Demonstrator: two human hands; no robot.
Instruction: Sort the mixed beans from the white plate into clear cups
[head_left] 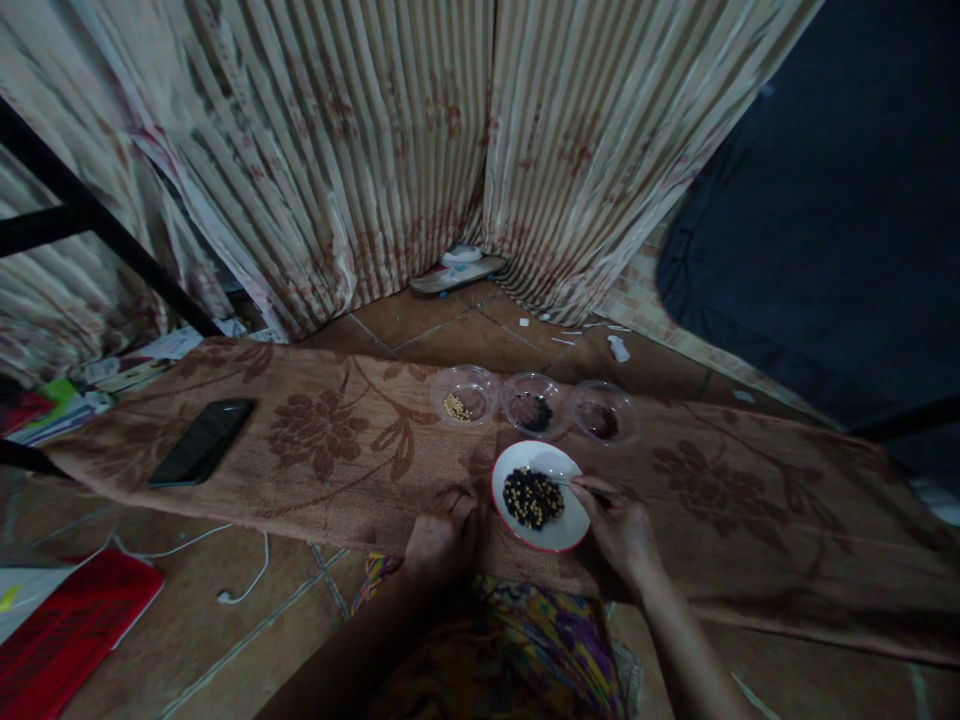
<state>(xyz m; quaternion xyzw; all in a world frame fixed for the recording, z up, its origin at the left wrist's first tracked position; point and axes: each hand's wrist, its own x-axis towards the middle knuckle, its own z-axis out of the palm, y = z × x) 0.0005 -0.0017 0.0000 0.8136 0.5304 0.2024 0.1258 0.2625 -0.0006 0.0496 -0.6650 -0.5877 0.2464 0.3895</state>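
Note:
My right hand (619,525) pinches a thin metal tool that looks like tweezers (553,479). The tool's tip reaches over a white bowl with a red rim (571,517). Dark and pale yellow beans or seeds (534,498) lie mixed in that bowl. Left of it, my left hand (442,532) rests on the cloth with fingers curled closed, and nothing shows in it. Behind the bowl stand three clear plastic cups in a row. The left cup (480,385) has yellow seeds, the middle cup (534,388) black ones, the right cup (604,397) dark reddish ones.
A brown flowered cloth (720,560) covers the low, narrow table. At its left end lies a black phone (201,443). On the tiled floor are a white cable (244,597), a red printed item (97,625) and a skateboard (457,274). Striped curtains (390,150) hang behind.

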